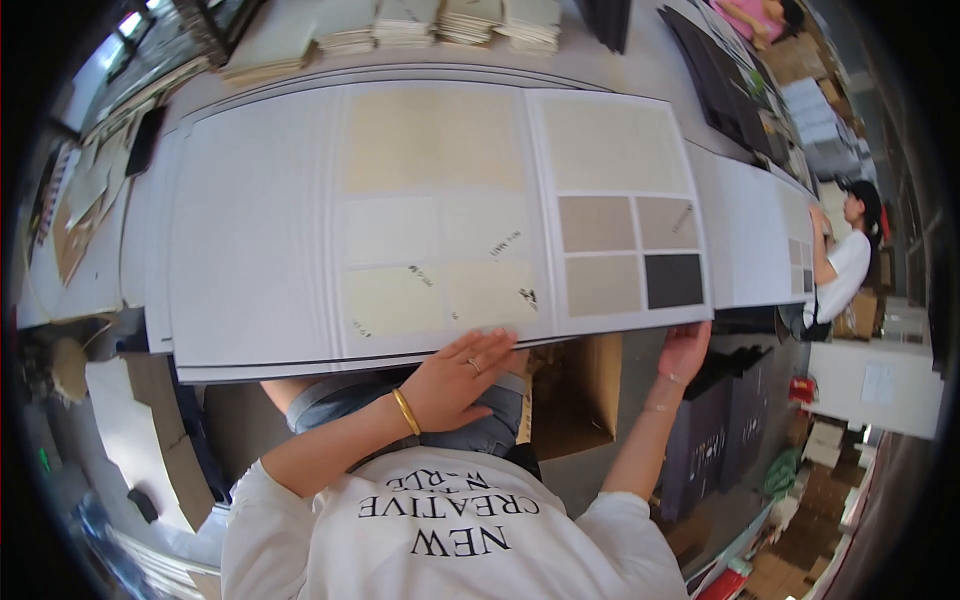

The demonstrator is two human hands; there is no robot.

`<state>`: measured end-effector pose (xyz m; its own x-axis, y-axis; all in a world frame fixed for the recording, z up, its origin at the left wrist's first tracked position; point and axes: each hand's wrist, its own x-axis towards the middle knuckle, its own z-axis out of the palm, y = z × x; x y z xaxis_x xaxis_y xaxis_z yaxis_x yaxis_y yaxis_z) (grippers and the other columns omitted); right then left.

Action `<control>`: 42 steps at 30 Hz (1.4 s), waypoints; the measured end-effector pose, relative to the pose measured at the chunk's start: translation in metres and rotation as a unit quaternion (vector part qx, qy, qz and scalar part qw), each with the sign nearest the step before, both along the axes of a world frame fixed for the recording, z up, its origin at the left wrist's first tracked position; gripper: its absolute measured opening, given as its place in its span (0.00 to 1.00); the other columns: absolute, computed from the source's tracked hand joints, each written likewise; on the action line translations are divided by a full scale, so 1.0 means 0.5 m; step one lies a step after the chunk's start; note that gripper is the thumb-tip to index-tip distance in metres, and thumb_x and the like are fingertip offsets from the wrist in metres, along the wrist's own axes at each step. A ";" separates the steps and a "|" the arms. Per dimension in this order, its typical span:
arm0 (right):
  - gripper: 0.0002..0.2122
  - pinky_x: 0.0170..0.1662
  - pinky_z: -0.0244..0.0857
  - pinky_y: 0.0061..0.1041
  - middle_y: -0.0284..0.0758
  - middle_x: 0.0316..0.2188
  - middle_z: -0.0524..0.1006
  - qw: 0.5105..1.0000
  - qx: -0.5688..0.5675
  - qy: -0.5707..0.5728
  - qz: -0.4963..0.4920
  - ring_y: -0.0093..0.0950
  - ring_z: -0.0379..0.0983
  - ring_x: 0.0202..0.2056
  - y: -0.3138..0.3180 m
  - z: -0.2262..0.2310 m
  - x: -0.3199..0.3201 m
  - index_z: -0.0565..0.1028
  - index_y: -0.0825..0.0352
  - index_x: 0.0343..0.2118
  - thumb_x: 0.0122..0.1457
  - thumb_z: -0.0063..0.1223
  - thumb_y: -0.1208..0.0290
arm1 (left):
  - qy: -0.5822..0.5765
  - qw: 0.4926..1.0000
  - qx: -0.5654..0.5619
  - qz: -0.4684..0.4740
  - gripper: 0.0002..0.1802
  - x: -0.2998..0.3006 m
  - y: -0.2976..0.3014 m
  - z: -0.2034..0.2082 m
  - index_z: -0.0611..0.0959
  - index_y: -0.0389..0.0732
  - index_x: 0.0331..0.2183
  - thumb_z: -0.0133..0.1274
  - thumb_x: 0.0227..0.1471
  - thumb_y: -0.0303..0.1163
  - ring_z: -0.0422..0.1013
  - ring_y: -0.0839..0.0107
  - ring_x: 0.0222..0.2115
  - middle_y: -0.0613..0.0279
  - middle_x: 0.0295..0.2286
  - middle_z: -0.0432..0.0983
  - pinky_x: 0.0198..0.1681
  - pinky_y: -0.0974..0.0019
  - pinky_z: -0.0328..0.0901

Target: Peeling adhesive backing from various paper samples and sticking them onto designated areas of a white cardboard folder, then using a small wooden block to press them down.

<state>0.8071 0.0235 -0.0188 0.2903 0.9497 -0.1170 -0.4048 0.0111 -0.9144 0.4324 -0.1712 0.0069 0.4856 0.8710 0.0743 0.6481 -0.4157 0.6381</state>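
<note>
A large white fold-out sample board [255, 230] lies across the table in front of me. Its middle panel bears pale cream swatches [435, 140], some with small dark handwritten marks. The right panel has a big beige swatch [615, 150] above taupe, grey-beige and black squares, the black swatch [674, 280] at the corner. My left hand [465, 375], with a ring and gold bangle, lies with extended fingers over the near edge by the middle panel. At the near right corner my right hand [684, 350] grips the board's edge, its fingers partly hidden beneath.
More boards lie under this one. Stacks of cream sheets [470, 22] stand along the far side. To the right, a person in a white shirt [850, 265] is at another swatch board [750, 235]. An open cardboard box [590, 390] stands below the near edge.
</note>
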 end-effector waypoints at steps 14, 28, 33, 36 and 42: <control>0.13 0.30 0.71 0.24 0.32 0.36 0.74 0.990 -0.057 0.040 0.125 0.23 0.73 0.34 -0.143 0.081 -0.230 0.69 0.63 0.48 0.59 0.47 0.76 | -0.754 0.535 -0.281 0.257 0.33 -0.147 -0.229 -0.022 0.61 0.33 0.56 0.42 0.59 0.48 0.68 0.52 0.49 0.42 0.51 0.66 0.50 0.57 0.65; 0.20 0.59 0.55 0.38 0.39 0.55 0.67 0.956 0.158 0.168 0.183 0.35 0.63 0.55 0.075 0.211 -0.149 0.63 0.69 0.56 0.61 0.42 0.70 | -0.574 0.726 0.032 0.376 0.17 -0.251 -0.053 0.133 0.70 0.34 0.44 0.50 0.53 0.29 0.76 0.59 0.28 0.50 0.32 0.76 0.24 0.61 0.72; 0.17 0.58 0.58 0.32 0.40 0.52 0.70 0.932 0.212 0.224 0.193 0.32 0.65 0.54 0.377 0.316 -0.365 0.66 0.71 0.53 0.62 0.43 0.71 | -0.530 0.765 0.108 0.350 0.09 -0.437 0.247 0.234 0.77 0.32 0.33 0.48 0.57 0.29 0.77 0.63 0.28 0.56 0.26 0.77 0.26 0.67 0.70; 0.14 0.57 0.59 0.32 0.40 0.47 0.73 0.927 0.168 0.279 0.189 0.32 0.67 0.51 0.528 0.373 -0.514 0.68 0.70 0.48 0.62 0.45 0.70 | -0.553 0.744 0.081 0.368 0.14 -0.560 0.384 0.282 0.75 0.31 0.36 0.51 0.56 0.34 0.77 0.66 0.30 0.57 0.30 0.76 0.27 0.70 0.69; 0.10 0.42 0.74 0.31 0.40 0.37 0.78 0.964 -0.008 0.104 0.244 0.31 0.76 0.36 0.694 0.317 -0.696 0.71 0.68 0.39 0.63 0.44 0.66 | -0.569 0.666 -0.029 0.482 0.13 -0.646 0.548 0.285 0.77 0.34 0.37 0.49 0.57 0.36 0.76 0.75 0.29 0.58 0.33 0.79 0.26 0.77 0.70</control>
